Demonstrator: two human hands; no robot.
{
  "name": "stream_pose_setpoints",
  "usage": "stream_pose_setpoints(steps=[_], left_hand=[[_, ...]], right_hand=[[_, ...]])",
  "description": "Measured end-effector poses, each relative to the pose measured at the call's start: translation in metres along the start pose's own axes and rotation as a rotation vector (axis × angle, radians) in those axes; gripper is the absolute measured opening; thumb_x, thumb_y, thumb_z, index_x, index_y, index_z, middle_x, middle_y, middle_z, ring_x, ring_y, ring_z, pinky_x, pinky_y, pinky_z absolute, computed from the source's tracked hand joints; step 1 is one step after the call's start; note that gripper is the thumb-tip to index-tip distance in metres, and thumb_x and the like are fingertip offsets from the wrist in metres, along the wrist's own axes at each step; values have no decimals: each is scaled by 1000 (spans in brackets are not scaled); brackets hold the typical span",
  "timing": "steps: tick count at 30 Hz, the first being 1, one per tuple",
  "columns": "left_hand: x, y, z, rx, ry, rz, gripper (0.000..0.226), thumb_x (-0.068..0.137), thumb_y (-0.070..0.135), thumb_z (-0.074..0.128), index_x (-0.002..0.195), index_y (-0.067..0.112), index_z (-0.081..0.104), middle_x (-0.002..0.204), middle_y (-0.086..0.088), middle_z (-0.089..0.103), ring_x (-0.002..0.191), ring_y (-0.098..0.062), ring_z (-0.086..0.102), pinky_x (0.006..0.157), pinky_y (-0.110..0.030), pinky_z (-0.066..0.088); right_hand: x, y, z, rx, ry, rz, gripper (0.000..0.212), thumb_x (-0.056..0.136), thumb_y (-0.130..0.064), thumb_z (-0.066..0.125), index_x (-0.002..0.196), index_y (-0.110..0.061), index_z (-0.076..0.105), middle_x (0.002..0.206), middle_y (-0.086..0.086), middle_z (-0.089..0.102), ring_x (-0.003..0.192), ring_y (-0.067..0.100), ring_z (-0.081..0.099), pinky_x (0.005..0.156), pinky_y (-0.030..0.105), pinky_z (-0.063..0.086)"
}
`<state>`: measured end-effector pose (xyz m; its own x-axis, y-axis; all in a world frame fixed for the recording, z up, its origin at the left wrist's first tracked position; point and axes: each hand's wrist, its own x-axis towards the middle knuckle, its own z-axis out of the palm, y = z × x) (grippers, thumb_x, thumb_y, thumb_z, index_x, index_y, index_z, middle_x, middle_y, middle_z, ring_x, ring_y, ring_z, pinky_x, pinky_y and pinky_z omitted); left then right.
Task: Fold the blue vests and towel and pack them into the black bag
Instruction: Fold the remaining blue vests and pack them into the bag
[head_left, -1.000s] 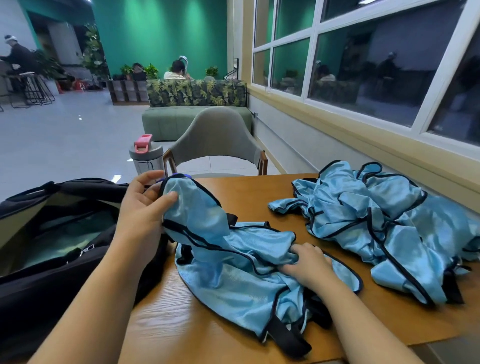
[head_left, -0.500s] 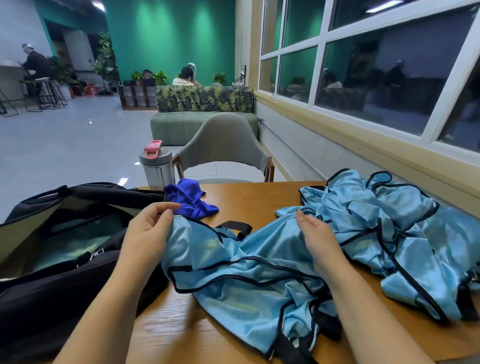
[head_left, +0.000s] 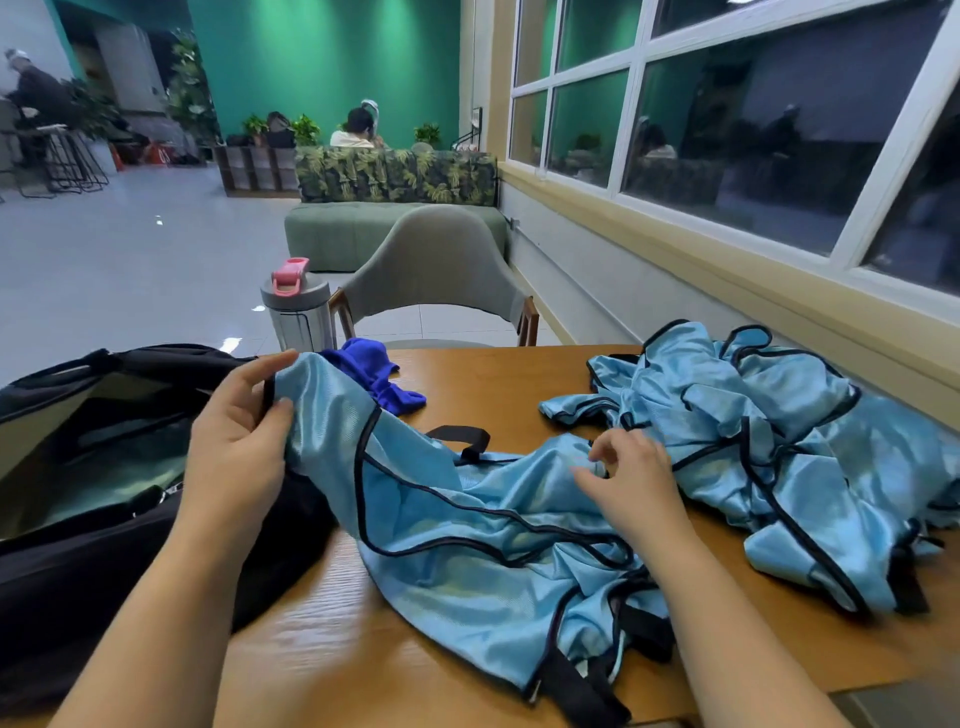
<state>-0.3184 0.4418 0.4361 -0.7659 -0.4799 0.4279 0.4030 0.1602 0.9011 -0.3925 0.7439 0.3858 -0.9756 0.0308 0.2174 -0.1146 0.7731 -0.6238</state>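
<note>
Little looks done: one vest (head_left: 467, 530) lies crumpled and unfolded on the counter (head_left: 332, 649), a heap of more vests (head_left: 769, 447) sits just right of the right hand, and the dark blue towel (head_left: 374, 374) is bunched beyond the left grip. The bag (head_left: 78, 519) gapes open under and left of that hand; whether anything is packed inside I cannot tell. So folding and packing are nearly all left.

The left hand (head_left: 234, 441) holds the vest's black-trimmed edge, pinched between thumb and fingers and lifted off the counter. The right hand (head_left: 628, 483) hovers over the vest's middle, fingers loosely curled, holding nothing.
</note>
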Motion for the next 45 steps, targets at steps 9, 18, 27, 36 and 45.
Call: stream_pose_setpoints(steps=[9,18,27,36,45], left_hand=[[-13,-1,20,-7,-94,-33,51,92,-9,47,100,38,66,99,8,69,86,-3,63,69,-17,50],[-15,7,21,-126,-87,-53,42,85,-17,51,94,21,66,81,5,71,76,-5,65,64,-15,52],[-14,11,15,-182,-68,-115,50,86,-19,42,80,25,66,77,4,68,72,-13,63,62,-23,51],[-15,11,18,-136,1,-144,54,88,-11,34,69,26,69,72,3,67,71,-14,57,63,-27,46],[-9,32,20,-327,-8,-234,44,89,-4,49,73,25,78,77,-2,72,73,-15,65,67,-25,57]], right_hand=[[-14,21,10,-356,-298,134,10,93,-35,57,101,-30,61,105,-7,63,107,18,56,89,36,44],[0,-15,-17,-10,54,-102,16,98,-22,48,99,-26,63,98,-7,60,92,14,56,76,30,46],[-9,10,11,-513,-408,179,12,87,-21,55,96,-23,61,94,-1,62,91,19,60,75,31,51],[2,-11,-13,-209,42,-46,26,98,-24,46,118,-25,64,116,1,55,111,20,50,90,34,45],[4,-83,-52,205,46,-87,41,83,-59,58,103,-24,56,91,-9,57,85,12,56,71,29,42]])
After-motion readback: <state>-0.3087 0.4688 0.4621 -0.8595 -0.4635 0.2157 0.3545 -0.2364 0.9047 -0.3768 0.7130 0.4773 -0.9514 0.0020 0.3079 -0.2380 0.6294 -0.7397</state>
